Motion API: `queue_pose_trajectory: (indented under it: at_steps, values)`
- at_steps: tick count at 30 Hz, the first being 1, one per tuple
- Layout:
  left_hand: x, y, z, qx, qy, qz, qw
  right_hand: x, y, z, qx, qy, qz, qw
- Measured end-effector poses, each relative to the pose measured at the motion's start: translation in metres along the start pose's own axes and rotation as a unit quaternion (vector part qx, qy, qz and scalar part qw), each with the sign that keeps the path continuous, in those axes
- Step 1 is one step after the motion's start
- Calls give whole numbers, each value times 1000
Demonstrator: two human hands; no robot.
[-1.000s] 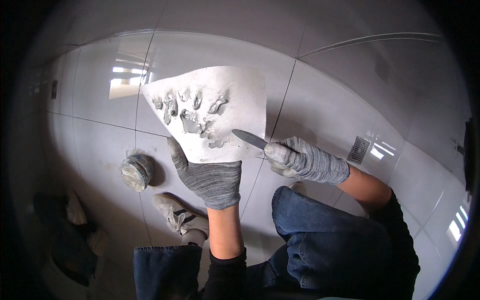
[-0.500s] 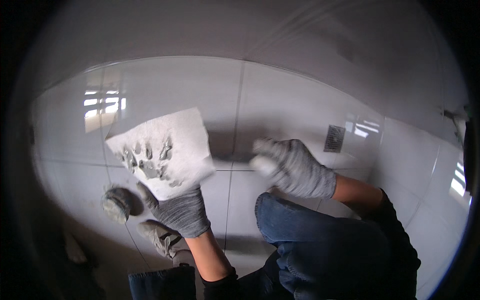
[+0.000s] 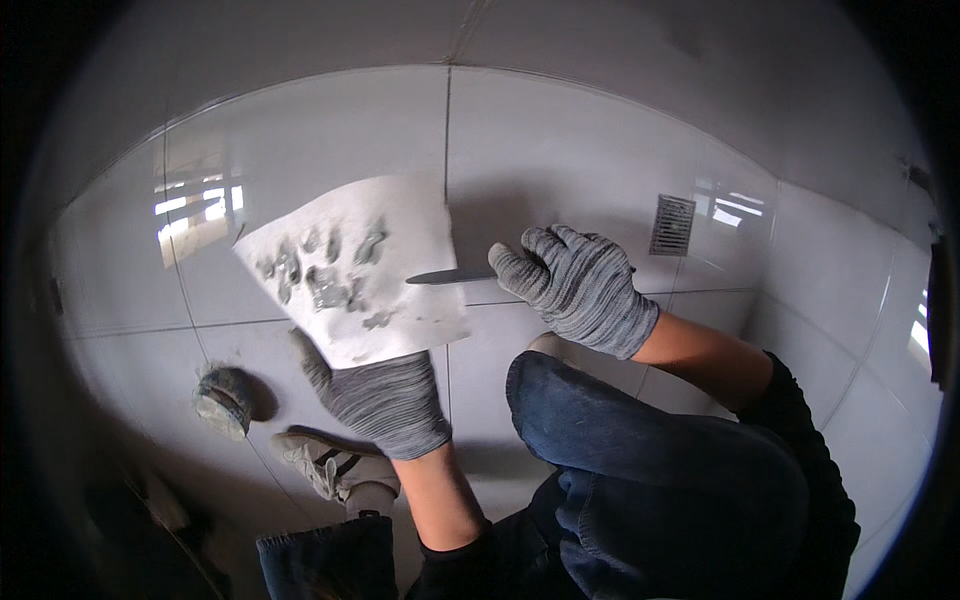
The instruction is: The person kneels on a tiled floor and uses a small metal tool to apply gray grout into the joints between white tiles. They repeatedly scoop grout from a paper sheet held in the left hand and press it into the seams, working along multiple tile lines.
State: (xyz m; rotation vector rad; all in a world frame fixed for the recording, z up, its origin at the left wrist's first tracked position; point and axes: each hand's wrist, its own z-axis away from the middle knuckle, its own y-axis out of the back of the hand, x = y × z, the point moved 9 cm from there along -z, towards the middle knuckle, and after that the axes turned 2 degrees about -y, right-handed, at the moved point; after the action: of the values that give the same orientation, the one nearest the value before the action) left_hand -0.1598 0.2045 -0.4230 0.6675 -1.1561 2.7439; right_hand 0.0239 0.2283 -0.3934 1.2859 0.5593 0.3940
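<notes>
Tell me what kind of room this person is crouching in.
Probably a bathroom or wet room being tiled or grouted. The floor is large glossy white tiles with a small square metal floor drain set in. The grey-gloved left hand holds a white sheet smeared with grey paste.

Hidden and indistinct parts. The fingers of the left hand (image 3: 385, 395) are covered by the white sheet (image 3: 350, 268) above them, so its grip is concealed. The handle of the thin blade (image 3: 450, 276), right of the sheet, is enclosed in the gloved right hand (image 3: 578, 285). The grey smears on the sheet cannot be identified. Below and left of the sheet, the round grey lump (image 3: 222, 402) is blurred, and the shoe (image 3: 325, 462) is partly hidden by the left forearm.
</notes>
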Motion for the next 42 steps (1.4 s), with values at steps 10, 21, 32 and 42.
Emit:
queue_pose_trajectory:
  at_steps: [10, 21, 32, 42]
  values:
    - [104, -15, -2, 88, -343, -754, 553, 90, -24, 34, 71, -259, -274, 924]
    - [36, 58, -4, 16, -57, -307, 950, 122, -51, 2, 139, -337, -223, 904]
    - [14, 10, 7, -226, 100, 89, 965, 106, -57, -80, 172, -290, -135, 932]
    - [28, 39, -4, -143, 108, 117, 977, 104, -67, -130, 147, -270, -116, 945]
